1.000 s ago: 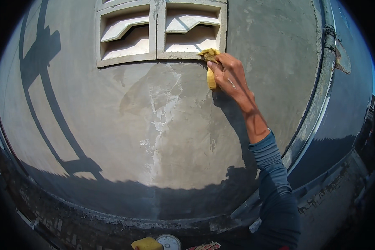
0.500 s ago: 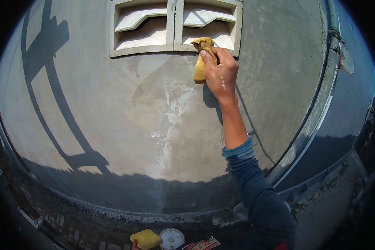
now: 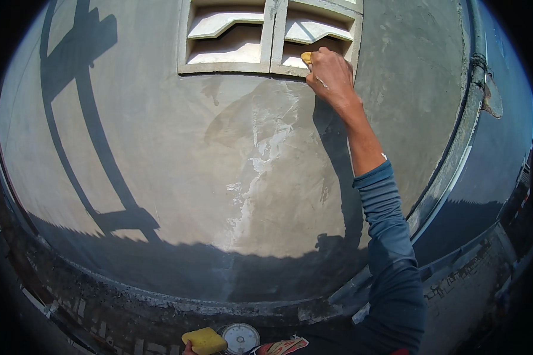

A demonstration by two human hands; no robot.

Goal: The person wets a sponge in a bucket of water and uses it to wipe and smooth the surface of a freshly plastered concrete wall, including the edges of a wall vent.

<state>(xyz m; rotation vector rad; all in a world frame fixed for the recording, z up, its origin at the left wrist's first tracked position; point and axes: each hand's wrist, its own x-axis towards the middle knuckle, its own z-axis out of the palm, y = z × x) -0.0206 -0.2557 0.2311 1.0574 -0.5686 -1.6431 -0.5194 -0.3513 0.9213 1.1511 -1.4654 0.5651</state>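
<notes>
My right hand (image 3: 333,77) is raised to the lower right opening of the concrete vent block (image 3: 270,44) in the wall. It is closed around a yellow sponge (image 3: 306,57), of which only a small edge shows past the fingers. The hand overlaps the block's bottom ledge. Low in the view, my left hand (image 3: 189,350) grips a larger yellow sponge (image 3: 206,341); just a few fingertips are visible. Below the vent, the grey plastered wall (image 3: 177,154) carries a rough whitish streak (image 3: 263,154) and a darker damp-looking patch.
A pipe (image 3: 469,118) runs down the wall's right side, with dark ties near its top. Beside the left sponge is a round white lid or bucket top (image 3: 241,338). Rubble and brick pieces (image 3: 106,331) lie along the wall's foot. A frame-like shadow falls across the left.
My right hand has risen from just below the vent's ledge into its lower right opening, so the sponge is now mostly hidden. The whole view has shifted slightly. My left hand stays low with its sponge.
</notes>
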